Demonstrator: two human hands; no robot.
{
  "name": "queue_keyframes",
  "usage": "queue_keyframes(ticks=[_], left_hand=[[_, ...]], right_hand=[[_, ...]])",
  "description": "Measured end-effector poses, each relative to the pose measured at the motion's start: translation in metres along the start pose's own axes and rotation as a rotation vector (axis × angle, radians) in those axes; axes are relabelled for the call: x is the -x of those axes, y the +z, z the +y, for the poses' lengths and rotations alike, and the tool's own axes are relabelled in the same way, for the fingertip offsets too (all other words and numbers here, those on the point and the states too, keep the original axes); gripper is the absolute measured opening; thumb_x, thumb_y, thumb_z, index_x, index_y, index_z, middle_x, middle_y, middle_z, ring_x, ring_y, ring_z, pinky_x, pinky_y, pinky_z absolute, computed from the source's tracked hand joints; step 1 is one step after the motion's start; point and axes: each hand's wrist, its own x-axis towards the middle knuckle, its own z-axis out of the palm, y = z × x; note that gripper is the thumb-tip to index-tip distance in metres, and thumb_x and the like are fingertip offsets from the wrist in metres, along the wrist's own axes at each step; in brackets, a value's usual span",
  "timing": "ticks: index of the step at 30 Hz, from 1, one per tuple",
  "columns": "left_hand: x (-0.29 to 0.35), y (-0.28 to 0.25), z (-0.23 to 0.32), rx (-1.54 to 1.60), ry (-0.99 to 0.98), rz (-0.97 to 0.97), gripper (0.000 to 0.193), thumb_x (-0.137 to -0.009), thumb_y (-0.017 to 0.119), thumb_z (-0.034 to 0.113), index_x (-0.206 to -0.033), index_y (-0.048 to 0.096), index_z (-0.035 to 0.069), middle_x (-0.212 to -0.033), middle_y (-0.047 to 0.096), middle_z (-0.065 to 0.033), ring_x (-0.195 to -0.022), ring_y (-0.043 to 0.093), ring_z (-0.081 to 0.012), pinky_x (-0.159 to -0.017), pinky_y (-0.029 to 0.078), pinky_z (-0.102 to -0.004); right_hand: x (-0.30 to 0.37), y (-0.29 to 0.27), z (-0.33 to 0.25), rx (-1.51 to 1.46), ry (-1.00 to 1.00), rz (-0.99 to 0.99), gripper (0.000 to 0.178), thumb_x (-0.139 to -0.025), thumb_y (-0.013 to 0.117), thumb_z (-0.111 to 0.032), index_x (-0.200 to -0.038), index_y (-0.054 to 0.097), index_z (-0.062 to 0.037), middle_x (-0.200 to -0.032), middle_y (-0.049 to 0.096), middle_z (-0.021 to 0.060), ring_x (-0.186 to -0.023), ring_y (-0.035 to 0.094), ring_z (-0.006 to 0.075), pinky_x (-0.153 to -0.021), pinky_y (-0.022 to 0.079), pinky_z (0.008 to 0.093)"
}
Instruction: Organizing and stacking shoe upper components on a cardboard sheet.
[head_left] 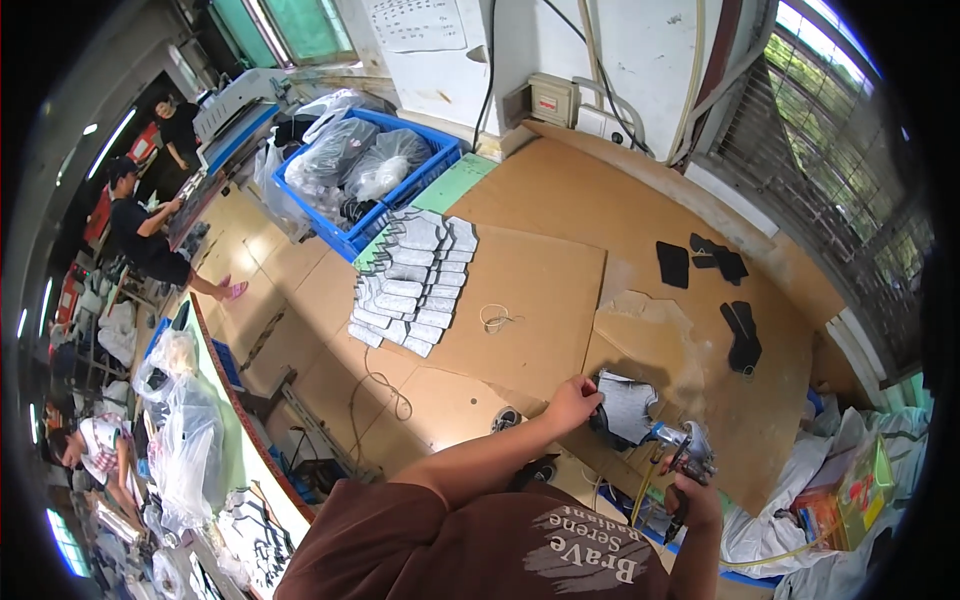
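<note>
Holding grey piece [628, 408] in left hand [573, 402], spray gun [694, 452] in right hand [694, 497]

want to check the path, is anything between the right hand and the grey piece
Yes: the spray gun held in the right hand, its blue nozzle toward the grey piece. Nothing else visible stands between them.

Workshop with layered fabric pieces [408, 278]
</note>
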Motion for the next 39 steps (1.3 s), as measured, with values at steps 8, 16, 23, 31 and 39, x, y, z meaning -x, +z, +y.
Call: queue_keyframes(ticks=[8,16,23,31,39], left_hand=[[-0.001,-0.001,-0.004,0.096,-0.072,-0.025,0.016,-0.079,0.060,0.010,-0.085,0.048,0.001,-0.067,0.054,-0.0051,-0.052,0.053,-0.0099,-0.044,0.042,-0.0224],[0.000,-0.002,-0.002,0.161,-0.143,-0.059,0.016,-0.080,0.058,0.008,-0.089,0.047,0.000,-0.073,0.054,-0.0060,-0.054,0.053,-0.0105,-0.045,0.043,-0.0220],[0.003,0.000,0.004,0.170,-0.159,-0.066,0.016,-0.081,0.057,0.009,-0.091,0.048,-0.001,-0.074,0.054,-0.0067,-0.056,0.055,-0.0119,-0.048,0.045,-0.0226],[-0.007,-0.013,-0.010,0.198,-0.187,-0.062,0.015,-0.084,0.052,0.011,-0.092,0.051,-0.001,-0.076,0.056,-0.0079,-0.058,0.058,-0.0130,-0.049,0.048,-0.0238],[-0.005,-0.009,-0.005,0.183,-0.215,-0.088,0.013,-0.080,0.059,0.008,-0.087,0.050,0.001,-0.073,0.056,-0.0060,-0.059,0.058,-0.0128,-0.051,0.049,-0.0243]], right_hand=[[-0.007,0.021,0.004,0.064,-0.002,-0.011,0.043,-0.069,0.066,-0.017,-0.106,0.051,-0.0016,-0.093,0.058,0.0108,-0.059,0.057,0.0150,-0.043,0.040,0.0217],[-0.005,0.027,0.008,0.159,-0.024,0.120,0.029,-0.074,0.063,-0.014,-0.099,0.053,-0.0015,-0.072,0.058,0.0071,-0.047,0.049,0.0105,-0.041,0.036,0.0206],[0.001,0.027,0.015,0.190,-0.015,0.166,0.023,-0.077,0.060,-0.013,-0.096,0.055,-0.0020,-0.062,0.055,0.0038,-0.044,0.046,0.0089,-0.041,0.034,0.0203],[-0.005,0.036,0.019,0.207,-0.029,0.247,0.016,-0.080,0.059,-0.015,-0.092,0.055,-0.0059,-0.058,0.051,-0.0010,-0.043,0.043,0.0057,-0.039,0.032,0.0194],[-0.018,0.051,0.021,0.393,0.063,0.247,0.018,-0.079,0.060,-0.021,-0.091,0.056,-0.0086,-0.058,0.049,-0.0034,-0.046,0.042,0.0045,-0.041,0.032,0.0192]])
